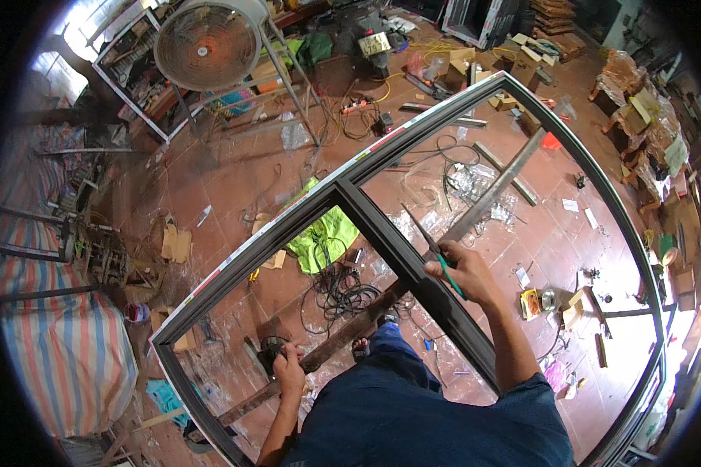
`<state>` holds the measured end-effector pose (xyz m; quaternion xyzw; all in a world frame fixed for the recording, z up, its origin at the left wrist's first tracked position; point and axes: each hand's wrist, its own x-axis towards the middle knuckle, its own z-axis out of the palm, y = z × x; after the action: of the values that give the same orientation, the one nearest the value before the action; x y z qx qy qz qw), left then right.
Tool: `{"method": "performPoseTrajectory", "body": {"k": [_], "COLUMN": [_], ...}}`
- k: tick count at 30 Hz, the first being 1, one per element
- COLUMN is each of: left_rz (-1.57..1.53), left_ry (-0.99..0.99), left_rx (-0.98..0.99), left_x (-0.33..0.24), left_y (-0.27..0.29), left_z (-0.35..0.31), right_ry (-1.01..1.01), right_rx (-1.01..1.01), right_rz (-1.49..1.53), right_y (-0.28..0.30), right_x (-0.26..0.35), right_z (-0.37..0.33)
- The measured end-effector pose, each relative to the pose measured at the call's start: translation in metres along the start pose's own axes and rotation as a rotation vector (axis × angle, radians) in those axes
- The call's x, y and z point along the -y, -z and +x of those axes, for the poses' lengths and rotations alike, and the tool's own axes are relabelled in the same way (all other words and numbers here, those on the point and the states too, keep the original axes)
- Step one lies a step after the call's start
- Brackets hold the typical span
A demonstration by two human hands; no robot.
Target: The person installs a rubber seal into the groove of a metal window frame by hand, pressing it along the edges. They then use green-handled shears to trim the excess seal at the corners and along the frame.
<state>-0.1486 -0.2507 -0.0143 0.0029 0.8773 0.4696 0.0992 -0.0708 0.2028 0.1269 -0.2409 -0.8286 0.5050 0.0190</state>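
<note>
Scissors (449, 274) w/ green handles are sitting in the R hand's (467, 268) closed grip, nr the frame's (284, 236) middle bar (442, 315), thin pointed blades (422, 228) angling twd the far edge. L hand (290, 372) is hovering nr the frame's left edge, fingers bent; can't tell if it's holding anything. Blades may be risking a scratch on the bar's smooth, dark, ridged face if the wrist's turning carelessly. Below, thin black cable (339, 300) is looping loosely on the tiled floor (230, 226), poss. inviting a trip nr the feet (361, 348).
</note>
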Motion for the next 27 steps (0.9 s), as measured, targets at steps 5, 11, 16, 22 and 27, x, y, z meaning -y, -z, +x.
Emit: {"method": "performPoseTrajectory", "body": {"k": [5, 11, 16, 22, 27], "left_rz": [0.261, 0.384, 0.526, 0.559, 0.609], "left_ry": [0.122, 0.197, 0.194, 0.179, 0.118], "left_rx": [-0.054, -0.056, -0.050, -0.033, -0.111], "left_x": [-0.014, -0.022, -0.017, -0.025, -0.018], "left_y": [-0.022, -0.024, -0.028, -0.030, -0.033], "left_z": [0.005, 0.005, 0.004, 0.008, 0.005], "right_ry": [-0.302, -0.346, -0.387, -0.407, -0.400], "right_rx": [0.340, 0.627, 0.681, 0.664, 0.628], "right_rz": [0.378, 0.358, 0.293, 0.273, 0.245], "right_y": [0.014, 0.007, -0.002, -0.003, -0.008], "right_x": [-0.023, -0.028, -0.020, -0.016, -0.016], "right_z": [0.076, 0.141, 0.174, 0.185, 0.186]}}
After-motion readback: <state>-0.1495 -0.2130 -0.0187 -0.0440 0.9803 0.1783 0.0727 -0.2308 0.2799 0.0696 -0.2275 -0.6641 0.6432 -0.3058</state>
